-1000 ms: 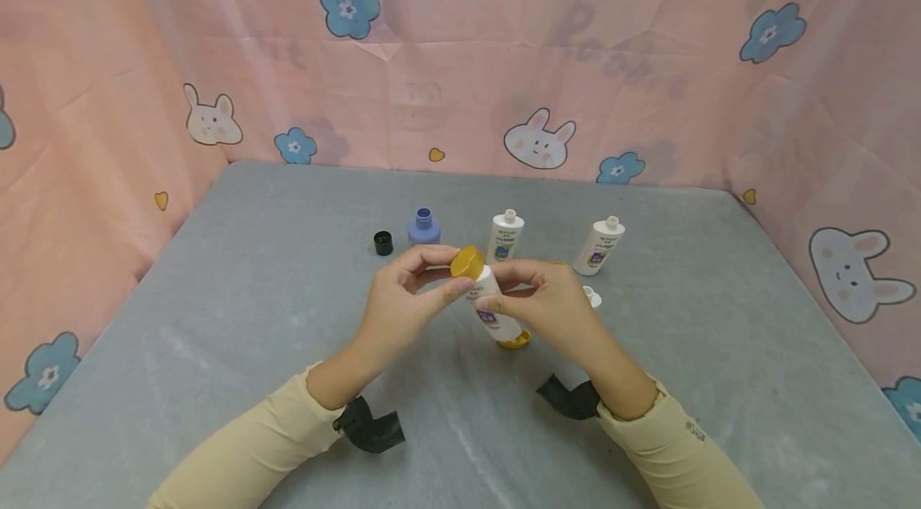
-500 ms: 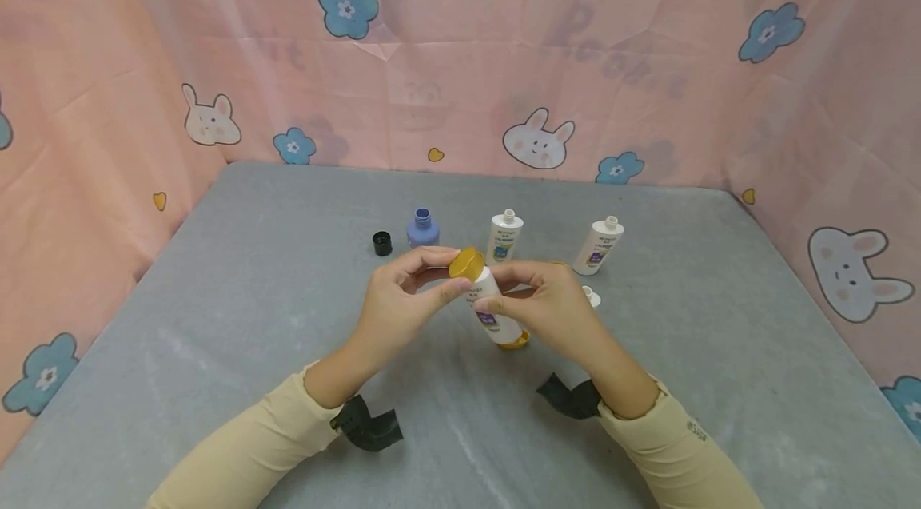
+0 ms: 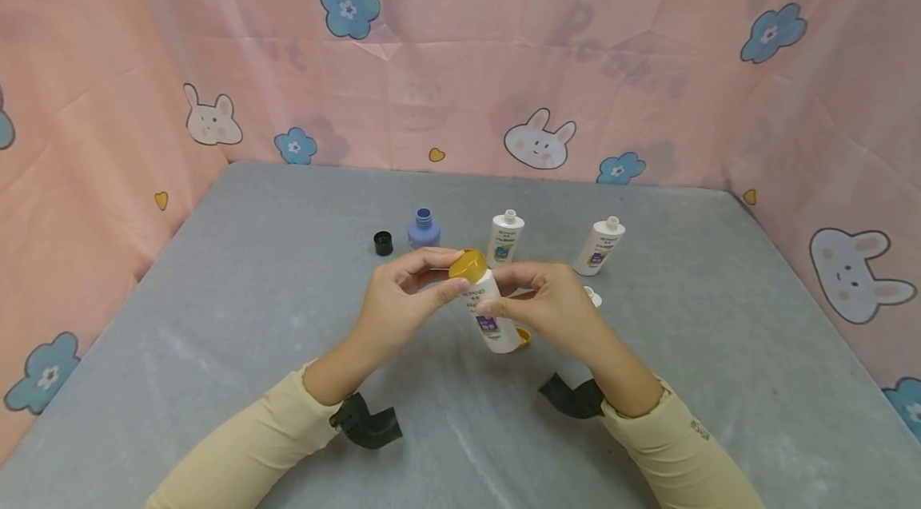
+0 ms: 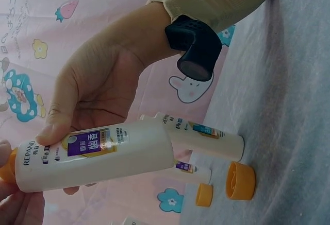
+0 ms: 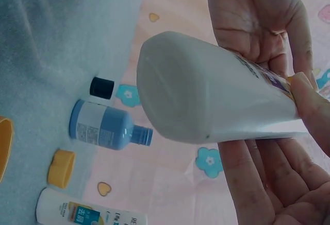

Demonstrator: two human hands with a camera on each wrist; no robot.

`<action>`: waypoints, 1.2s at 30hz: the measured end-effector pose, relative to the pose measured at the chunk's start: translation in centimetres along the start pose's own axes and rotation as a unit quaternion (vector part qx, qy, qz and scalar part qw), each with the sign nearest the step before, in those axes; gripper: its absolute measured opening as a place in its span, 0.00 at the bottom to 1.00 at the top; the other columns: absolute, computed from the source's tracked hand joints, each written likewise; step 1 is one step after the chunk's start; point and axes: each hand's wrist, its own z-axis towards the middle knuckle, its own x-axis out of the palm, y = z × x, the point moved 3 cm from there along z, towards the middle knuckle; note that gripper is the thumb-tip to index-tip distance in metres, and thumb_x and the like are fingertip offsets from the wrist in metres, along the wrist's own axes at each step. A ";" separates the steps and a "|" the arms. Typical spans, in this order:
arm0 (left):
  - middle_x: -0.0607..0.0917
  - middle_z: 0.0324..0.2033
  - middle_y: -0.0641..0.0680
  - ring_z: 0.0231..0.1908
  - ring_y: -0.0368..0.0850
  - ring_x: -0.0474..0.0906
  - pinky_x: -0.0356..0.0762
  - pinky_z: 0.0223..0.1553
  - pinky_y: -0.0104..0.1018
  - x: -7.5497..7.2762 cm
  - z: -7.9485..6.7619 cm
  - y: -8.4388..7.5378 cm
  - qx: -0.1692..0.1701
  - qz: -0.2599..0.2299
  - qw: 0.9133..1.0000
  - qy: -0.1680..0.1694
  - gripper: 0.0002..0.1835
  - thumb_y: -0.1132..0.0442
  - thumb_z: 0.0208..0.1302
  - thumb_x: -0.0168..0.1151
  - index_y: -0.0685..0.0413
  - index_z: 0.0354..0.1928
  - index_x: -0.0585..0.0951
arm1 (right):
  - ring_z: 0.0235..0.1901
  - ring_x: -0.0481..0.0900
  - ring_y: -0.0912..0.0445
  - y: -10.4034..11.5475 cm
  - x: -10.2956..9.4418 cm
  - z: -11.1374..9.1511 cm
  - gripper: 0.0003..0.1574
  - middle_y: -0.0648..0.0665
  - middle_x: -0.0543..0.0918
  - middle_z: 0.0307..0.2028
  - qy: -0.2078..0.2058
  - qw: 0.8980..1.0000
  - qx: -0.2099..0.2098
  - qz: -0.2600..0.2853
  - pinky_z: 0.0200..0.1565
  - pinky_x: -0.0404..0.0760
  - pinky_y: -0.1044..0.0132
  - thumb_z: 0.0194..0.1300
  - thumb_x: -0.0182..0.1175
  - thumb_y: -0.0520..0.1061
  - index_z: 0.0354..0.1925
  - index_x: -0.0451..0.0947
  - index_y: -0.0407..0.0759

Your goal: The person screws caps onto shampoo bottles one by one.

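Both hands are busy with one thing: a white bottle [image 3: 492,325] with a purple label, held up over the near middle of the table [image 3: 288,317], tilted so its top leans left and its base points near and right. The left hand [image 3: 406,297] pinches the gold cap [image 3: 469,265] at the bottle's top between thumb and fingers, while the right hand [image 3: 550,301] grips the body, its thumb on the front and fingers behind. Just past the base, a loose gold lid [image 3: 524,338] lies on the cloth. Farther off stand a blue bottle [image 3: 424,229] with a bare neck, a small black cap [image 3: 383,244] just to its left, then a blue-labelled bottle [image 3: 507,237] in the middle and a purple-labelled bottle [image 3: 600,245] to the right, both capless. Another white neck [image 3: 593,297] peeks out beyond the right hand, the rest of it hidden from the head view. Cream sleeves [image 3: 245,445] cover the person's forearms, and a pink curtain [image 3: 446,77] with rabbits and flowers hangs along the far side.
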 end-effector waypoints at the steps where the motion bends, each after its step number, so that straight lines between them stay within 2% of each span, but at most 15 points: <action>1: 0.84 0.51 0.67 0.46 0.35 0.83 0.84 0.53 0.34 0.0 0.0 0.0 -0.004 -0.001 1.000 0.002 0.16 0.74 0.60 0.68 0.70 0.50 0.82 | 0.38 0.84 0.56 0.0 0.0 0.0 0.17 0.42 0.89 0.38 0.002 1.000 0.000 0.001 0.42 0.87 0.64 0.58 0.73 0.43 0.46 0.87 0.39; 5: 0.84 0.52 0.65 0.47 0.37 0.84 0.83 0.53 0.33 0.0 0.1 0.0 -0.017 0.001 1.000 0.009 0.16 0.72 0.61 0.67 0.68 0.52 0.82 | 0.39 0.84 0.56 0.1 -0.1 0.0 0.17 0.42 0.89 0.39 0.003 1.000 0.004 0.000 0.43 0.87 0.61 0.59 0.72 0.44 0.46 0.86 0.38; 12: 0.82 0.55 0.61 0.53 0.52 0.83 0.84 0.52 0.33 0.2 0.2 0.1 -0.048 -0.004 0.999 -0.002 0.19 0.68 0.64 0.66 0.63 0.57 0.81 | 0.41 0.87 0.51 0.1 0.0 0.0 0.18 0.40 0.89 0.42 -0.025 0.999 0.024 0.001 0.44 0.88 0.59 0.59 0.72 0.44 0.47 0.86 0.38; 15: 0.81 0.55 0.59 0.54 0.52 0.81 0.83 0.53 0.32 0.2 0.1 0.3 -0.047 0.005 0.999 -0.009 0.19 0.68 0.63 0.67 0.62 0.56 0.81 | 0.40 0.88 0.50 0.0 0.2 -0.1 0.19 0.39 0.89 0.43 -0.031 0.999 0.023 0.003 0.42 0.89 0.60 0.58 0.73 0.44 0.46 0.86 0.37; 24: 0.82 0.52 0.64 0.50 0.46 0.82 0.83 0.55 0.36 0.1 0.2 0.1 0.012 0.035 0.999 -0.008 0.18 0.72 0.61 0.67 0.68 0.54 0.81 | 0.36 0.90 0.51 0.1 0.6 0.0 0.18 0.38 0.90 0.41 -0.038 0.999 -0.019 -0.004 0.39 0.88 0.66 0.55 0.74 0.41 0.45 0.87 0.35; 29: 0.83 0.52 0.64 0.50 0.44 0.82 0.82 0.55 0.33 0.1 0.2 0.1 0.021 0.045 0.999 -0.008 0.17 0.73 0.61 0.67 0.68 0.53 0.82 | 0.37 0.89 0.52 0.1 0.6 -0.1 0.18 0.39 0.90 0.41 -0.033 0.999 -0.027 -0.006 0.39 0.88 0.66 0.56 0.74 0.41 0.45 0.87 0.35; 36: 0.83 0.52 0.63 0.52 0.50 0.81 0.81 0.56 0.32 0.1 0.2 0.0 0.024 0.052 0.998 0.001 0.17 0.72 0.62 0.66 0.67 0.53 0.82 | 0.37 0.89 0.52 0.2 0.5 -0.2 0.17 0.39 0.90 0.41 -0.030 0.999 -0.027 -0.008 0.39 0.88 0.66 0.57 0.73 0.41 0.44 0.87 0.36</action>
